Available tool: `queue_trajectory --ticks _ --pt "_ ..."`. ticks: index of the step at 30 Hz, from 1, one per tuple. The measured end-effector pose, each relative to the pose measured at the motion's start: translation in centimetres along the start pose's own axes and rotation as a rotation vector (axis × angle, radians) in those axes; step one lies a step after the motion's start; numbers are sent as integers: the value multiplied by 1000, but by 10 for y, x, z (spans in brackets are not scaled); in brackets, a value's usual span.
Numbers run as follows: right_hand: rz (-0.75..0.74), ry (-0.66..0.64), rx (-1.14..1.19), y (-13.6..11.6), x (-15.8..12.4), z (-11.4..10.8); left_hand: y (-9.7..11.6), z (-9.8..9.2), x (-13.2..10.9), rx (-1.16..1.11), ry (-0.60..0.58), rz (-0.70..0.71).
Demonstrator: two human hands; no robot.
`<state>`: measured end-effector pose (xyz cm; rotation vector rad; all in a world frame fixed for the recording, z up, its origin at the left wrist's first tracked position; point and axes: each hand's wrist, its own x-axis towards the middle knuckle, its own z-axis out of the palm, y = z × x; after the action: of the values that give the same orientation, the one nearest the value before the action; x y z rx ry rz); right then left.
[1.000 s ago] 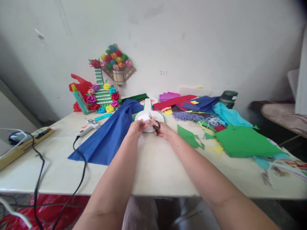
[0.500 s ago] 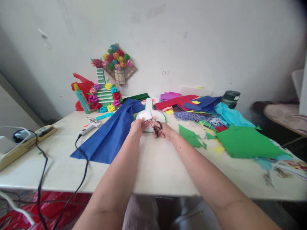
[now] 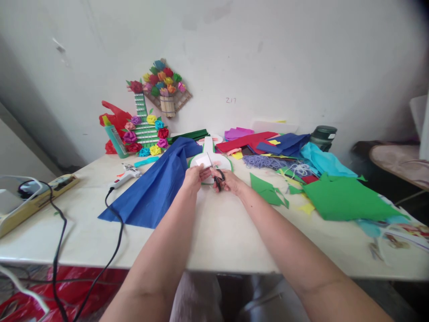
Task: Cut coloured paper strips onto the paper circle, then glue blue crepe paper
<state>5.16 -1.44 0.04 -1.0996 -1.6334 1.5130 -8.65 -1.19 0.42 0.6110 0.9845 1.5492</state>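
Note:
Between the fingers of my left hand [image 3: 194, 176] is a small piece of white paper [image 3: 203, 161]. My right hand [image 3: 230, 181] grips black-handled scissors [image 3: 220, 177], their blades pointing up and away beside the paper's right edge. Whether the blades touch the paper, I cannot tell. Under and behind both hands lies a white guitar-shaped cutout [image 3: 209, 145] with a green border, its neck toward the wall. A large sheet of blue paper [image 3: 147, 192] spreads just left of my left hand.
A white glue gun [image 3: 125, 176] with a black cord lies left, near a power strip [image 3: 60, 184]. A flower-covered guitar craft [image 3: 147, 129] and a glue bottle [image 3: 115, 141] stand behind. Green paper [image 3: 345, 197], purple yarn [image 3: 263, 163] and scraps lie right.
The white paper has tilted and shifted slightly in my left hand. The scissors have moved only a little, and everything else on the table stays where it was.

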Motion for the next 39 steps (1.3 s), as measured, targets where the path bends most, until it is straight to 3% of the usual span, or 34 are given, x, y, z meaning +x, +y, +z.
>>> queue_trajectory --ticks 7,17,23,32,39 --pt "5 6 21 -4 -5 5 -2 -3 4 30 4 8" --pt "-72 148 29 -6 -1 8 7 -7 3 49 5 -40" --pt "-42 96 65 -2 0 6 8 -10 6 123 127 7" --pt "90 47 46 -10 -5 0 2 -8 4 219 34 3" --pt "27 107 51 -6 0 1 4 -6 4 156 100 -78"
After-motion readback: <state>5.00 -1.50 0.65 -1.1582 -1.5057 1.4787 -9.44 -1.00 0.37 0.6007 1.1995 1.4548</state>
